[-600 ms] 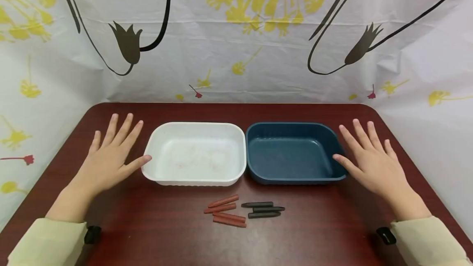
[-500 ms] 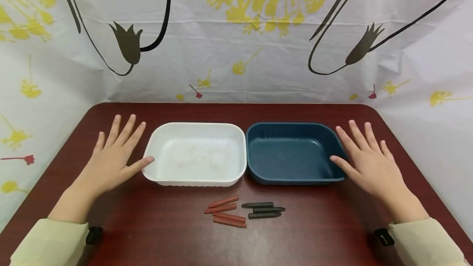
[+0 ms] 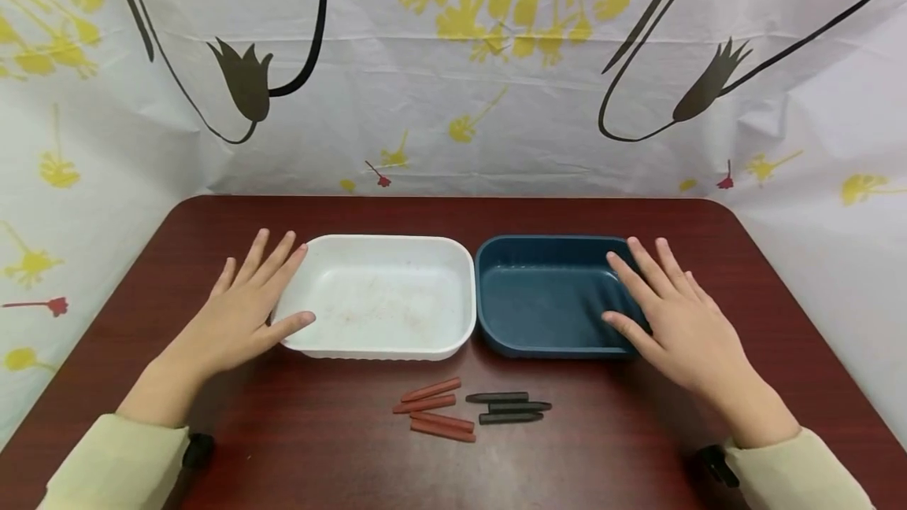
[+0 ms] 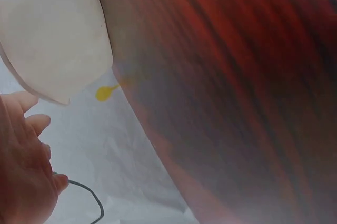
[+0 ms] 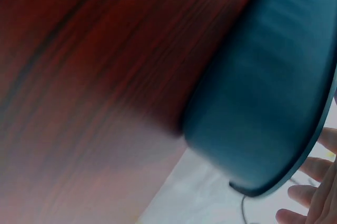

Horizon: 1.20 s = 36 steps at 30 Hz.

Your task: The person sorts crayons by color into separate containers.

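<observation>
My left hand (image 3: 241, 319), fingers spread, hovers at the left end of a white tray (image 3: 383, 353), its thumb over the rim. On the other side, my right hand (image 3: 683, 329) is spread above the right end of a dark blue tray (image 3: 546, 352). Neither hand holds anything. In front of the trays lie several red crayons (image 3: 442, 431) in a loose group. Beside them on the right are black crayons (image 3: 515, 418). The left wrist view shows the white tray's outer wall (image 4: 58, 29); the right wrist view shows the blue tray's side (image 5: 253, 103).
The two trays stand side by side on a dark red wooden table (image 3: 319, 447). A white sheet (image 3: 397, 101) printed with flowers hangs behind and at both sides. Each wrist carries a black band piece near the light sleeve (image 3: 116, 463).
Both hands have moved inward, the left toward the white tray and the right over the blue tray's edge. The crayons stay where they were; the head view has shifted slightly.
</observation>
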Available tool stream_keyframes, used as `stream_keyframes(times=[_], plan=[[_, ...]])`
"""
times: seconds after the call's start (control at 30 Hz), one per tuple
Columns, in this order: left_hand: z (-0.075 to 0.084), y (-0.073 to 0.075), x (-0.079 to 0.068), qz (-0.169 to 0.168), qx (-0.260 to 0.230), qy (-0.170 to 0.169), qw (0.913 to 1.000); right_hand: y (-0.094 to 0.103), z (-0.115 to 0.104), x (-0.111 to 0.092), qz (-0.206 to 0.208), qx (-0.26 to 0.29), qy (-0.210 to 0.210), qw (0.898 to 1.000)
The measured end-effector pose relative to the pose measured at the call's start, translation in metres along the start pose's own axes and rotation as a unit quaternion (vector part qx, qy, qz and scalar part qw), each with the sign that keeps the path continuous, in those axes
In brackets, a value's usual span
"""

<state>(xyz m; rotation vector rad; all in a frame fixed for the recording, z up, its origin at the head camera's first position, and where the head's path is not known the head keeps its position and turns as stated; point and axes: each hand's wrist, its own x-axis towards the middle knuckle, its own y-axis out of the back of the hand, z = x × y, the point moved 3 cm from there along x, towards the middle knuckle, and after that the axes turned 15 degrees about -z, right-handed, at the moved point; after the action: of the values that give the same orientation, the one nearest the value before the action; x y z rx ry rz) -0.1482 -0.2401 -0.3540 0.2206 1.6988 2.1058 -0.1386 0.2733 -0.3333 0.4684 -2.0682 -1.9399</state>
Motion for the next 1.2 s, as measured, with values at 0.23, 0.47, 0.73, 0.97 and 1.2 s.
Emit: stream_keyframes(times=[0.23,0.47,0.73,0.97,1.2], plan=[[0.003,-0.004,0.004,-0.012,-0.016,0.003,0.9998,0.001,-0.026,0.004,0.031,-0.010,0.055,0.998],[0.009,-0.005,0.007,-0.018,0.003,-0.009,0.9998,0.000,-0.053,0.008,0.049,-0.006,0.096,0.994],[0.013,-0.007,0.011,-0.038,0.003,-0.004,0.9993,-0.003,-0.085,0.012,0.054,0.004,0.144,0.988],[0.013,-0.009,0.012,-0.049,0.010,-0.001,0.9988,-0.004,-0.113,0.014,0.065,0.017,0.204,0.977],[0.012,-0.010,0.012,-0.062,0.009,0.009,0.9980,-0.009,-0.137,0.015,0.062,0.021,0.236,0.970]])
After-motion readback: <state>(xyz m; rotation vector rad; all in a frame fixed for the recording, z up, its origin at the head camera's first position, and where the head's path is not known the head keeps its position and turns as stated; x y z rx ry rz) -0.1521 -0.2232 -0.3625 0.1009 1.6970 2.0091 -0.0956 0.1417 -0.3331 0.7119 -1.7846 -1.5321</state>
